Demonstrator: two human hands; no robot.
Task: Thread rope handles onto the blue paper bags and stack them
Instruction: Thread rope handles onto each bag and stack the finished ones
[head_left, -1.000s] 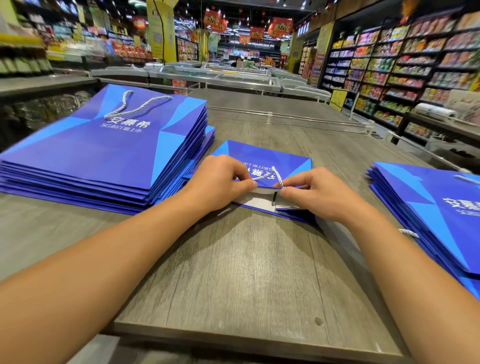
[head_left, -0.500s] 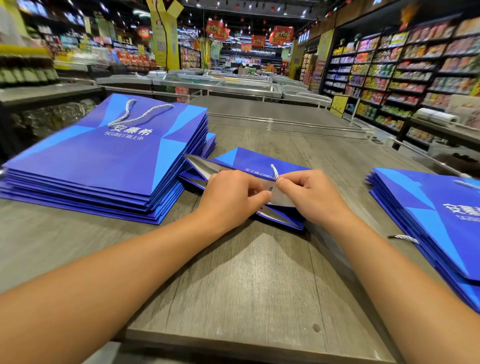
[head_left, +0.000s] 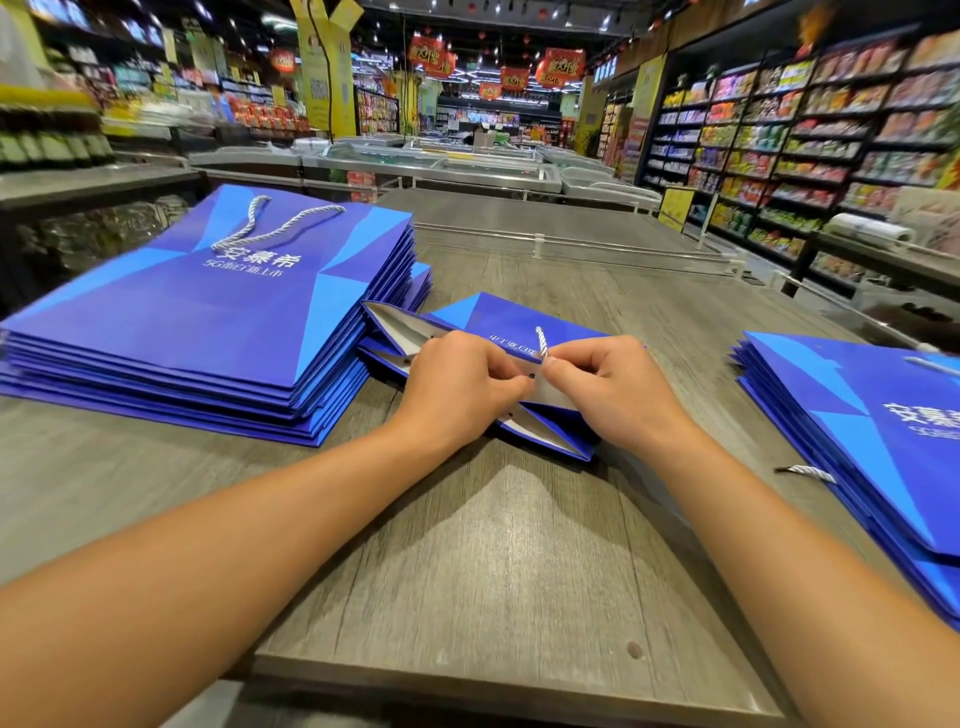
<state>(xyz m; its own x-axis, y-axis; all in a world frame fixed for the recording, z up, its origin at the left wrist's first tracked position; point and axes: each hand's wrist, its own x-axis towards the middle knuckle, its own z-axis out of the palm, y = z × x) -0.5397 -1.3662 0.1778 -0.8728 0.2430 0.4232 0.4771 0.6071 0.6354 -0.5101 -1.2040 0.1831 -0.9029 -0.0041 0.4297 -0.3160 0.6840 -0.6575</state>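
A flat blue paper bag lies in the middle of the grey wooden table, its mouth toward me and spread so the white lining shows. My left hand pinches the near rim of the bag by a punched hole. My right hand pinches a white-and-blue rope handle whose free end sticks up above the bag. A tall stack of blue bags with a rope handle on top sits at the left. Another stack of blue bags lies at the right.
A loose rope end pokes out from the right stack. Behind the table stand freezer chests, and stocked store shelves line the right side. The table's front edge is close to me.
The bag's mouth has been spread from nearly flat, so its white lining shows. Both hands stayed at the rim, and the rope end now stands up above my right hand.
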